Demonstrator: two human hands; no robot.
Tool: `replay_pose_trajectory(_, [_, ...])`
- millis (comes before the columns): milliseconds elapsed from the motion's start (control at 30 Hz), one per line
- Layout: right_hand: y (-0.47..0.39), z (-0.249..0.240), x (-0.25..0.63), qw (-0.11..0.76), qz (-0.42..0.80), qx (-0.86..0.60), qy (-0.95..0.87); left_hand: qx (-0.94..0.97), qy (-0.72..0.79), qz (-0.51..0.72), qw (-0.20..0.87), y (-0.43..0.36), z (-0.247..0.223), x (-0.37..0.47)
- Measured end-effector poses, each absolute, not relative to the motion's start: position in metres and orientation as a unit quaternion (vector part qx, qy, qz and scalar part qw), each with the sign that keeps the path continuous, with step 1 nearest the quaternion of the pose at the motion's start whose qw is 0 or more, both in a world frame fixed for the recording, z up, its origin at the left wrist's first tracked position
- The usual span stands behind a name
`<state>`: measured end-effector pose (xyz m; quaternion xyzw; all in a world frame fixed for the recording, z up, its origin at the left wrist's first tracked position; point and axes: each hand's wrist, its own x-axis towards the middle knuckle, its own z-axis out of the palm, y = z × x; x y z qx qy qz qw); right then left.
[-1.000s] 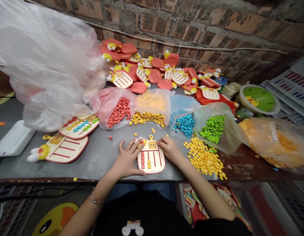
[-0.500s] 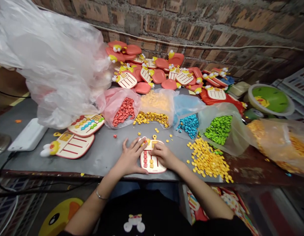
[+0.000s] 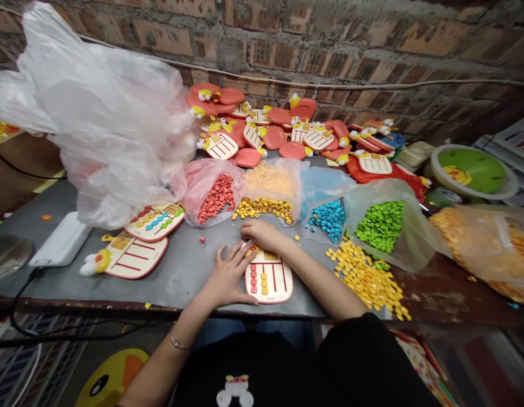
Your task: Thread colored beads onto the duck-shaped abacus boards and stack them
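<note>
A cream board with a red rim (image 3: pixel 282 282) lies flat near the table's front edge. Red beads (image 3: pixel 254 279) fill its left slot, with yellow beads (image 3: pixel 264 284) in the slot beside them; two slots to the right are bare. My left hand (image 3: pixel 228 274) rests on the board's left side with fingers spread, holding it down. Beyond the board's top edge, my right hand (image 3: pixel 258 233) reaches toward the loose yellow beads with curled fingers. Whether a bead is between its fingertips is too small to tell.
Bags of red (image 3: pixel 217 199), yellow (image 3: pixel 268 209), blue (image 3: pixel 328 218) and green beads (image 3: pixel 381 226) stand behind the board. Loose yellow pieces (image 3: pixel 367 277) lie right. Two boards (image 3: pixel 137 257) and a white power bank (image 3: pixel 61 239) are left. More boards (image 3: pixel 316 137) are piled by the brick wall.
My right hand has moved from the board's slots up and away, past its top edge. Another yellow bead shows in the second slot. The view has shifted slightly.
</note>
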<state>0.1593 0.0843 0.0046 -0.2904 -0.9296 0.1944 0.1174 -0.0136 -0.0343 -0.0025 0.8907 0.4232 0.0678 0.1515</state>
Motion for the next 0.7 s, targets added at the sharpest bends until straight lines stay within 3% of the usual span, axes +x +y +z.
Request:
replay_pose_trajectory(167, [0.079, 0.007, 0.182, 0.151, 0.196, -0.332, -0.910, 0.893, 0.418, 0.071, 0.149, -0.035, -0.001, -0.012])
replay_pose_trajectory(367, [0.027, 0.018, 0.240, 0.372, 0.230, -0.410, -0.801, 0.896, 0.412, 0.083, 0.143, -0.036, 0.000, -0.013])
replay_pose_trajectory(700, [-0.016, -0.011, 0.249, 0.307, 0.144, -0.482, -0.808, 0.898, 0.408, 0.095, 0.136, -0.034, -0.005, -0.013])
